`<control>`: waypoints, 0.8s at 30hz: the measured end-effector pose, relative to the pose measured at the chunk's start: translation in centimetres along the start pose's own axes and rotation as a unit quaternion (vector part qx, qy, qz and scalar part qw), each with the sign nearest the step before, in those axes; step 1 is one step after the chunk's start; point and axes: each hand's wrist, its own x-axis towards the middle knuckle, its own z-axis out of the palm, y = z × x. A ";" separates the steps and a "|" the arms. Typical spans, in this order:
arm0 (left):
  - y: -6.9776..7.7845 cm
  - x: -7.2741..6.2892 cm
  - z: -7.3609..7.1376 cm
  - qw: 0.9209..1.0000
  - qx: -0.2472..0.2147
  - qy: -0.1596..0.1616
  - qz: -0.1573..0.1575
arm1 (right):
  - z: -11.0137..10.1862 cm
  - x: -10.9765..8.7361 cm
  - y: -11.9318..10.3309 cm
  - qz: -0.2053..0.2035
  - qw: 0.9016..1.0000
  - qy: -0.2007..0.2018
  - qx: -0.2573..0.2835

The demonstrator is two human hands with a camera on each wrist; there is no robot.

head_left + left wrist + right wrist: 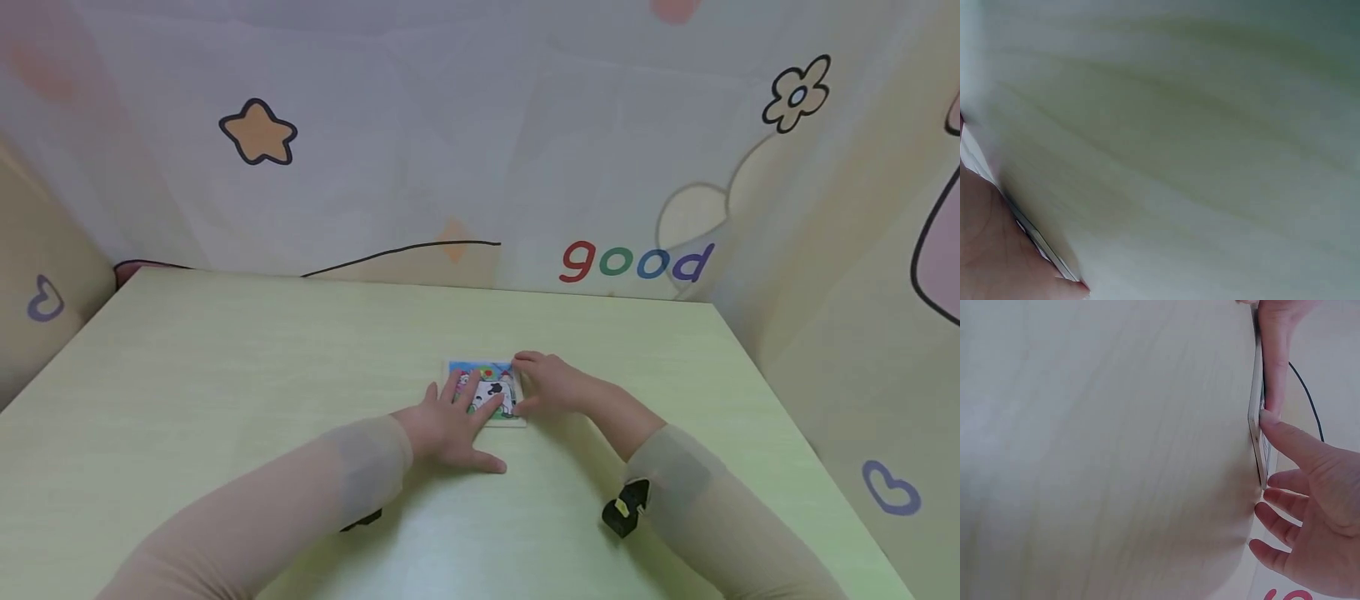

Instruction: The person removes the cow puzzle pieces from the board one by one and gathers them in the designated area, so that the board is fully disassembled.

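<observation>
A pale tabletop (225,358) spread out on all sides of the small cow-picture board (497,388). Nearest the viewer, a left sleeve (255,508) and a right sleeve (720,500) slanted in towards the board, a black wrist device (626,508) by the right cuff. The left hand (453,429) lay over the board's left and middle, fingers straight and spread across its face, thumb out past its near edge. The right hand (551,383) met the board's right edge, thumb at the near corner and forefinger at the far one, holding that edge between them. So the board lay leftward of the right grip and beneath the left fingers, neither hand nearer; the slanted view left its long axis unsure. Beyond the board hung a printed backdrop (450,125) reading "good".
</observation>
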 end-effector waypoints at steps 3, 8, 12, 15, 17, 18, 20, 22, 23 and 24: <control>0.1 0.2 0.1 1.000 0.001 0.002 0.000 | -0.1 0.1 0.1 0.003 1.000 -0.007 0.004; 0.0 0.3 0.2 1.000 0.000 0.000 0.002 | -0.1 0.4 0.5 0.004 1.000 -0.009 0.010; -0.1 0.4 0.3 1.000 0.003 -0.002 0.007 | 0.0 0.6 0.7 0.004 1.000 -0.009 0.012; -0.1 0.4 0.3 1.000 0.001 -0.005 0.007 | 0.0 0.7 0.8 -0.001 1.000 -0.010 0.011; 0.0 0.3 0.1 1.000 0.001 -0.004 0.006 | -0.1 0.7 0.8 -0.005 1.000 -0.010 0.011; 0.0 0.2 0.1 1.000 0.000 -0.002 0.005 | -0.2 0.7 0.8 -0.005 1.000 -0.010 0.011; 0.1 0.1 0.1 1.000 0.001 0.000 0.006 | -0.3 0.6 0.7 -0.005 1.000 -0.008 0.018; 0.1 0.1 0.1 1.000 0.001 0.002 0.006 | -0.4 0.6 0.6 -0.001 1.000 -0.006 0.029; 0.1 0.1 0.1 1.000 0.000 0.003 0.006 | -0.4 0.6 0.6 0.001 0.999 -0.006 0.035; 0.1 0.1 0.1 1.000 0.000 0.002 0.007 | -0.5 0.6 0.5 0.004 0.999 -0.006 0.040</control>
